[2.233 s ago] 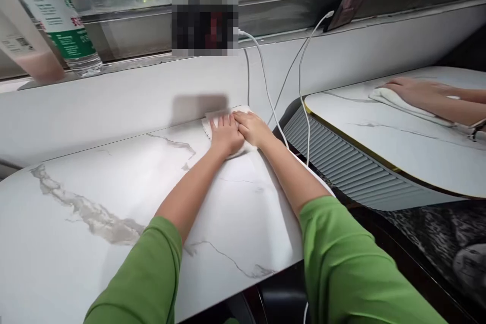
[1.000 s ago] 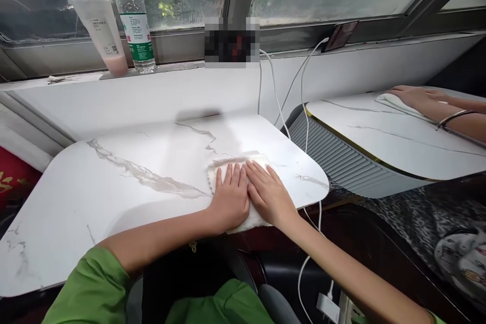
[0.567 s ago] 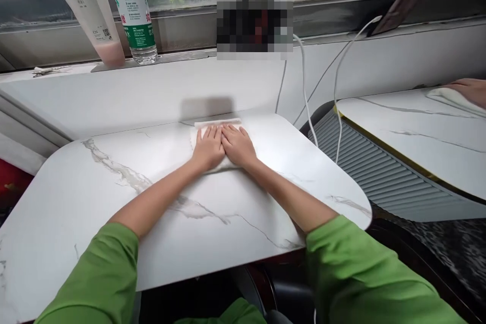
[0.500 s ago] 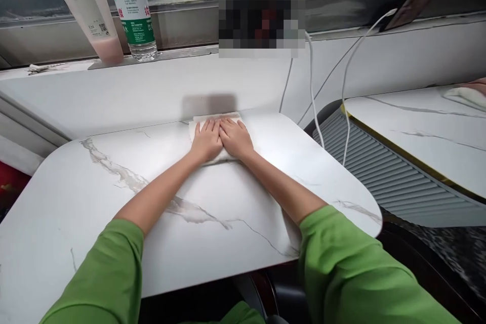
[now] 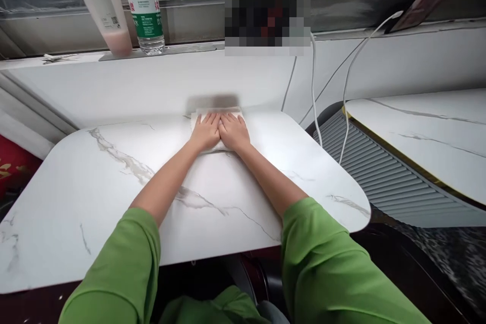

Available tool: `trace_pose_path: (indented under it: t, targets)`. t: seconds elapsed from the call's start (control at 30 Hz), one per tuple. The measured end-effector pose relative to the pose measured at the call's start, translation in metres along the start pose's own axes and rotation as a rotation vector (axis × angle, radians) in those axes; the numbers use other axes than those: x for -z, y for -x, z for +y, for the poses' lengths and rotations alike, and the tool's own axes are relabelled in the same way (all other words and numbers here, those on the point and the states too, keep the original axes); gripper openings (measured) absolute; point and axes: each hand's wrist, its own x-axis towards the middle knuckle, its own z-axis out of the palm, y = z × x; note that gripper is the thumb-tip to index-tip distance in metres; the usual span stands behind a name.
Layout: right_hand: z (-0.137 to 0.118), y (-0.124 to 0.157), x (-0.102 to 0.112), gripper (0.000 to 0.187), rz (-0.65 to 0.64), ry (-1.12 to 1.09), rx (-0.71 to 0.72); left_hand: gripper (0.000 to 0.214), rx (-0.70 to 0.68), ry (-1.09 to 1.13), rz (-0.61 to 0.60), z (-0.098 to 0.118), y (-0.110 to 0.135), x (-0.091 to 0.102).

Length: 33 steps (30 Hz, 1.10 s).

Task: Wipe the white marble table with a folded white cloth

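A folded whitish cloth (image 5: 217, 110) lies flat at the far edge of the white marble-patterned table (image 5: 212, 177), close to the wall. My left hand (image 5: 205, 131) rests palm down on its left part, fingers stretched forward. On its right part my right hand (image 5: 234, 131) lies flat the same way, the two hands touching at their inner sides. Both arms reach straight out across the table. The middle of the cloth is hidden beneath the hands.
On the window ledge stand a tall cup with pink contents (image 5: 114, 25) and a green-labelled water bottle (image 5: 146, 15). White cables (image 5: 314, 86) hang down the wall at the right. Beyond a ribbed panel (image 5: 379, 162) is a second marble-patterned table (image 5: 429, 126).
The camera view has shifted slightly, showing more of the table's near edge. Both hands stay flat on the cloth near the wall, with little visible movement.
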Motion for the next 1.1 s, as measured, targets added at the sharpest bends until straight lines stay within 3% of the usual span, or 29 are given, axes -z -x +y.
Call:
trace_pose_path:
  t: [0.13, 0.4, 0.5, 0.57, 0.67, 0.8, 0.93, 1.1]
  targets:
    - [-0.018, 0.052, 0.008, 0.055, -0.025, 0.039, 0.012, 0.056, 0.000, -0.003, -0.013, 0.016, 0.053, 0.002]
    - [-0.057, 0.183, 0.025, 0.055, -0.064, 0.143, 0.176, 0.058, -0.105, -0.012, 0.006, 0.045, 0.193, 0.010]
    - [-0.064, 0.211, 0.032, 0.055, -0.094, 0.149, 0.278, 0.055, -0.107, 0.012, 0.020, 0.045, 0.228, 0.016]
    - [-0.066, 0.216, 0.034, 0.056, -0.093, 0.150, 0.306, 0.054, -0.087, 0.031, 0.019, 0.042, 0.238, 0.019]
    - [-0.069, 0.207, 0.031, 0.056, -0.096, 0.145, 0.305, 0.054, -0.053, 0.037, 0.012, 0.034, 0.236, 0.020]
    - [-0.076, 0.172, 0.020, 0.057, -0.144, 0.117, 0.328, 0.054, 0.027, 0.032, -0.009, 0.017, 0.212, 0.021]
    - [-0.087, 0.115, 0.003, 0.056, -0.155, 0.094, 0.311, 0.054, 0.198, 0.033, -0.071, -0.013, 0.169, 0.025]
    - [-0.100, 0.036, -0.025, 0.056, -0.132, 0.070, 0.301, 0.053, 0.270, -0.006, 0.010, -0.063, 0.108, 0.026]
